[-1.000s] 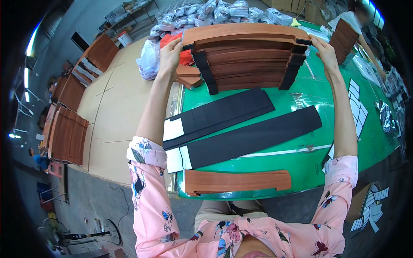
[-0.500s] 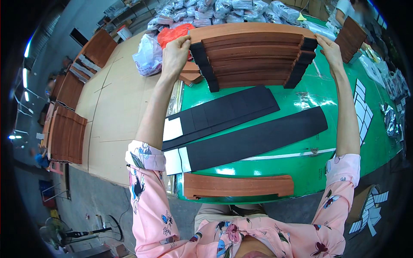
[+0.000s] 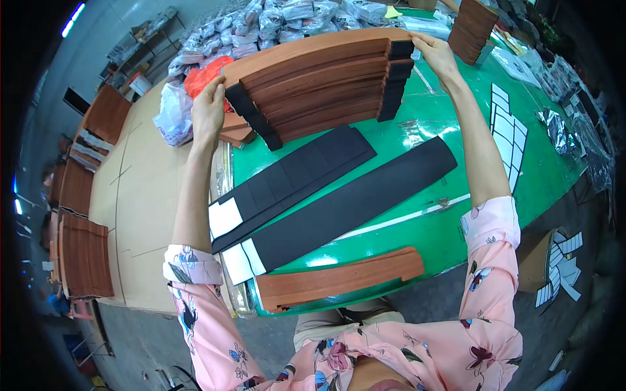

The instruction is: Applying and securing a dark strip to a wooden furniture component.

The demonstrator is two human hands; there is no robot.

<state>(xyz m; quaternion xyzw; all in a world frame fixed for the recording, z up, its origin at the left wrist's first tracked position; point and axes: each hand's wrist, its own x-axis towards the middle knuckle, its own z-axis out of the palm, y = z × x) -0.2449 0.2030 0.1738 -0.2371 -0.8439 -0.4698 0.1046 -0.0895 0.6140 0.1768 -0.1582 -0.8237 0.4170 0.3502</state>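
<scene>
Reddish-brown wood made up the top board (image 3: 313, 51), a long, gently curved piece that lay along the upper edge of a stack (image 3: 319, 94) of similar boards, at the far side of the green table (image 3: 443, 231). The left hand (image 3: 207, 112) was closed around the board's left end, thumb and fingers pinching it; the right hand (image 3: 435, 57) gripped the right end the same way, so the two were well apart with the board's whole length between them. Whether the stack bore its weight could not be told.

The board looked stiff and moderately heavy, unlikely to bend, and its smooth face would probably slide in a loose pinch. The curve might make it roll if held by one end, so both ends seemed the right places to hold, with fingers beneath and thumbs above. Corners and finish would likely chip or scratch before the wood broke.

Black covering on the stack's left and right ends probably gave a softer, less slippery surface. Nearer lay a far black strip (image 3: 297, 166), a near black strip (image 3: 358, 203) and, at the near edge, a loose board (image 3: 342, 280).
</scene>
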